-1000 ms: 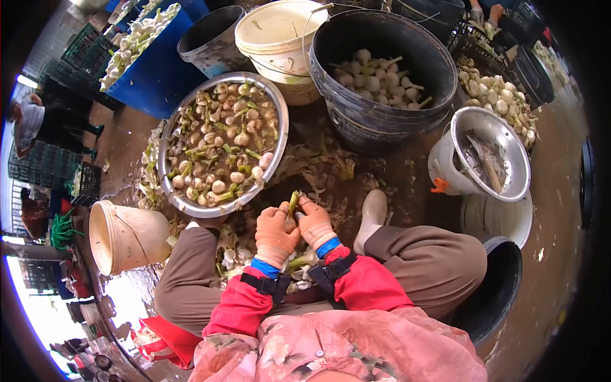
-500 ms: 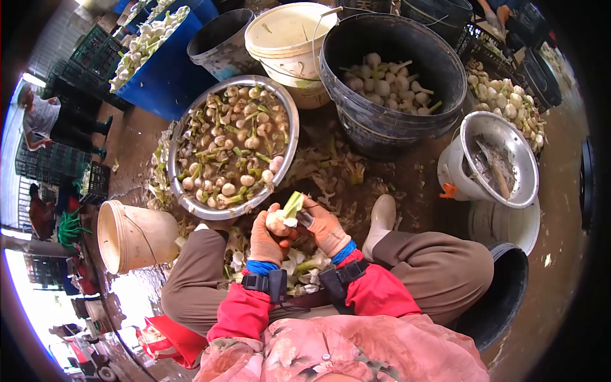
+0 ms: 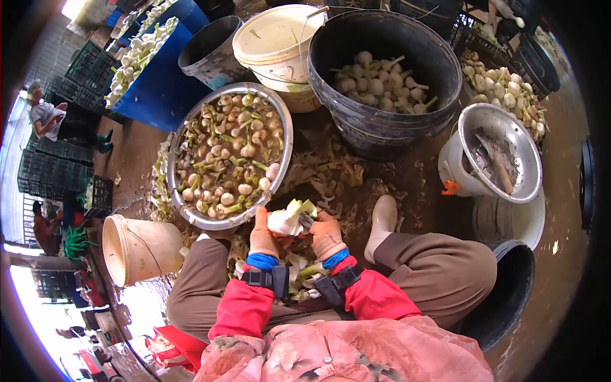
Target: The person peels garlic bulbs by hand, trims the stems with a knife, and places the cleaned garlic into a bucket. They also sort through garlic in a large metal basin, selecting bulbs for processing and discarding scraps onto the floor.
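Note:
A garlic bulb (image 3: pixel 286 221) with a short green stem is in my gloved left hand (image 3: pixel 262 235), its fingers wrapped round the near side. The bulb's surface looks white, with a loose flap of skin by the stem. My right hand (image 3: pixel 326 237), also gloved, is closed on a small knife (image 3: pixel 305 221), its dark blade against the bulb beside the stem. Part of the knife is hidden by the fingers. Just beyond my hands stands a metal basin (image 3: pixel 287 149) of garlic bulbs in brown water.
A black bucket (image 3: pixel 356 130) with trimmed garlic stands ahead, beside a cream bucket (image 3: pixel 280 60). At right, a metal bowl (image 3: pixel 531 172) with a tool rests on a white bucket. A pale bucket (image 3: pixel 153 248) lies tilted at left. Garlic skins (image 3: pixel 324 169) litter the wet floor. People are at far left.
The bulb has turned and shows whiter skin, its stem now leaning right. My left thumb now points up beside it. The view has shifted slightly.

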A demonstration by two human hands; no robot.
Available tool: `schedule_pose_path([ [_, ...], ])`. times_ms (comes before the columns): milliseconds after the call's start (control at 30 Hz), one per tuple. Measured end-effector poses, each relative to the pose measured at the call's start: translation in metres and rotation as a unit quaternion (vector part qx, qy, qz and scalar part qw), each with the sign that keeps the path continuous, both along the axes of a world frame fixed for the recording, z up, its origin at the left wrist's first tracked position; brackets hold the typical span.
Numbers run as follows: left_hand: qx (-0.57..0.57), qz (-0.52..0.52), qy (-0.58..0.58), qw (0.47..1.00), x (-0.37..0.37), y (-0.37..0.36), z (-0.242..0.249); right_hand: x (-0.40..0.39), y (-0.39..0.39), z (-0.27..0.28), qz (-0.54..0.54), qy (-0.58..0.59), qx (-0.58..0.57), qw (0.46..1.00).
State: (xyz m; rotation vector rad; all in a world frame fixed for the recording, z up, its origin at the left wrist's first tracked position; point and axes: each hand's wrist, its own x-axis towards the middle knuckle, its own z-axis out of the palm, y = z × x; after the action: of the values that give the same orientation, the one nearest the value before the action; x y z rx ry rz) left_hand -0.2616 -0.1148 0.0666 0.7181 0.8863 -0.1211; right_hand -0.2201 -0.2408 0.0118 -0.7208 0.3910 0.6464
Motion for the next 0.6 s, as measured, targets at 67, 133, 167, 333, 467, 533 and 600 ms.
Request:
schedule_pose_path([
  [67,0.062,0.075,0.008,0.995,0.001,-0.018,-0.001,0.004,-0.002,-0.001,-0.005,-0.015,-0.029,0.999],
  [133,0.229,0.071,-0.135,0.961,-0.012,-0.037,0.000,0.002,-0.001,0.003,-0.005,-0.025,-0.057,0.998],
  [167,0.376,-0.012,-0.112,0.920,-0.015,-0.032,0.000,-0.002,0.001,0.007,0.046,-0.097,-0.125,0.986],
  [333,0.174,0.007,-0.129,0.976,-0.022,-0.008,0.003,0.001,-0.003,0.039,0.167,-0.101,-0.138,0.971],
  [467,0.009,-0.035,-0.173,0.984,-0.031,0.000,0.008,0.004,-0.003,0.013,0.139,-0.116,-0.190,0.965],
  [533,-0.044,-0.075,-0.167,0.982,-0.037,-0.004,0.016,-0.001,-0.003,0.007,0.126,-0.114,-0.174,0.970],
  [600,-0.039,-0.074,-0.146,0.986,-0.045,-0.006,0.019,0.003,-0.001,0.002,0.223,-0.193,-0.396,0.869],
])
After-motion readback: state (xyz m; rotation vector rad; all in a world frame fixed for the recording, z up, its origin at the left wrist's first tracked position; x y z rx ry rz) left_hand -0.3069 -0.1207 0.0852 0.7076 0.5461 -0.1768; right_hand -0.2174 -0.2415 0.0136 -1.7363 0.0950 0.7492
